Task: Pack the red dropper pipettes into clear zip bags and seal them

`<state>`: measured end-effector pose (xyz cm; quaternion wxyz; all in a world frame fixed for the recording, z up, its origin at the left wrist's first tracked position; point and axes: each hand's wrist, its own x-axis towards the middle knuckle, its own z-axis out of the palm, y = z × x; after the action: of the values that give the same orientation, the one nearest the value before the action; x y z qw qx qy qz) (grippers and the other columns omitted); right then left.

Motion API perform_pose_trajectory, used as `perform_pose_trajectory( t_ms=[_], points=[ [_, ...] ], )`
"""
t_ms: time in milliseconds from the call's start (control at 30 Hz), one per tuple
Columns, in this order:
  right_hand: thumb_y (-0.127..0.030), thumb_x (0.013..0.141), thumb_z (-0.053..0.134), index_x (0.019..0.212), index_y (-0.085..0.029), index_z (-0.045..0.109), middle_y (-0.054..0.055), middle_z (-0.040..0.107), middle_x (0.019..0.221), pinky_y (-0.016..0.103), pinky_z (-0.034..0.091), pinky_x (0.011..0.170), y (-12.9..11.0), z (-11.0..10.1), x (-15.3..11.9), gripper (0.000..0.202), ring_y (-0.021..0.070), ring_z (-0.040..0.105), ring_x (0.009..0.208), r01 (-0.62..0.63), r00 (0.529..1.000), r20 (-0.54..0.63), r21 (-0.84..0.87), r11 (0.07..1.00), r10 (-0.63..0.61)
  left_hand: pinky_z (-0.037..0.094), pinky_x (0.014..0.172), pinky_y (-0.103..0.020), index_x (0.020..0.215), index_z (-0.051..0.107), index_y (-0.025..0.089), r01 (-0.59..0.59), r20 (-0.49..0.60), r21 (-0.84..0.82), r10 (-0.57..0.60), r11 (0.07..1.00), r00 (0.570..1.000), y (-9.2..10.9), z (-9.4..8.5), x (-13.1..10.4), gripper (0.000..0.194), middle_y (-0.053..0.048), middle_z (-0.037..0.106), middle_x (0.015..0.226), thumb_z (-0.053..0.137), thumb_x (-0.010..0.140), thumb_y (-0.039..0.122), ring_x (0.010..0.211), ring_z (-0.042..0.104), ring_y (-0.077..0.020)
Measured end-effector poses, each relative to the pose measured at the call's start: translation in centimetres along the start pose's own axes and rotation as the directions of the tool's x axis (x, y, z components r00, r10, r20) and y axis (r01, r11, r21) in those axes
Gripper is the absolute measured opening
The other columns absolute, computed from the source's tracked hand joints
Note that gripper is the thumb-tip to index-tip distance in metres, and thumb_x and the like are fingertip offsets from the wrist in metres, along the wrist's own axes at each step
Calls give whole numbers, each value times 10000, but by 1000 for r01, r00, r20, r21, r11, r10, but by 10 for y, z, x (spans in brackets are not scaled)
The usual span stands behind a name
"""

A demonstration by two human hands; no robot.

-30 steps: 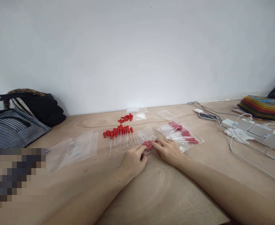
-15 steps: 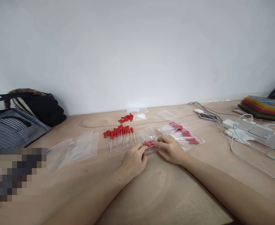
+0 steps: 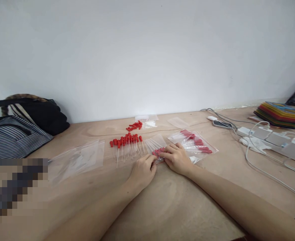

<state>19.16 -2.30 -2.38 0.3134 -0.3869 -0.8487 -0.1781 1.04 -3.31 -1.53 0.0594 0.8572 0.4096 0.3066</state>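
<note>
A clear zip bag (image 3: 160,138) lies flat in front of me, its red-lined mouth toward me. Inside it are several droppers (image 3: 153,146) with red rubber bulbs nearest the mouth. My left hand (image 3: 143,170) is closed on the left corner of the mouth, fingertips pinching the edge. My right hand (image 3: 176,158) lies over the right part of the mouth, fingers bent and pressed down on the bag; its thumb is mostly hidden. Loose droppers (image 3: 127,147) with red bulbs lie in a row left of the bag. Another zip bag of droppers (image 3: 193,142) rests right of my hand.
Flat clear bags (image 3: 87,155) lie at the left. Red bulbs (image 3: 134,126) and glass tubes (image 3: 149,124) sit near the wall. At the right are a power strip (image 3: 275,139) with cables, a phone-like device (image 3: 222,124) and a colourful stack (image 3: 280,115). A striped bag (image 3: 16,137) stands far left.
My right hand has slid a little left along the bag's mouth, closer to my left hand. The left hand stays at the corner. The view has shifted slightly.
</note>
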Motion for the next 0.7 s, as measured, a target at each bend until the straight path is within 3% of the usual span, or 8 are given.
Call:
perform_pose_trajectory(
  t_ms=[233,433,567,700],
  points=[
    [-317,813,554,904,-229,646,23,621,792,299,255,682,1,0,2,157,144,502,751,20,1000,9,46,999,-20,435,589,-242,784,531,178,13,-7,-15,-13,1000,1000,0,0,-1,169,9,583,693,482,729,26,649,571,-155],
    [-239,752,569,690,-189,611,10,603,668,320,248,667,-12,8,10,90,148,489,668,-35,999,-34,-60,998,33,422,572,-238,744,508,185,16,-1,-16,-16,1000,1000,1,-2,0,147,9,566,673,462,753,46,628,560,-152],
    [-197,785,544,788,-199,624,21,621,744,313,280,679,-8,6,9,80,154,508,711,-69,998,2,5,998,69,422,557,-226,759,515,189,17,-5,-10,-17,1000,1000,-1,-2,0,168,11,567,685,464,728,32,627,555,-145],
    [-298,817,545,946,-191,616,52,608,858,294,348,701,12,-7,-5,182,164,516,796,15,998,60,183,983,-26,432,571,-234,772,542,177,-25,-13,4,25,1000,1000,-5,-5,-2,194,0,565,694,468,693,16,627,552,-146]
  ],
)
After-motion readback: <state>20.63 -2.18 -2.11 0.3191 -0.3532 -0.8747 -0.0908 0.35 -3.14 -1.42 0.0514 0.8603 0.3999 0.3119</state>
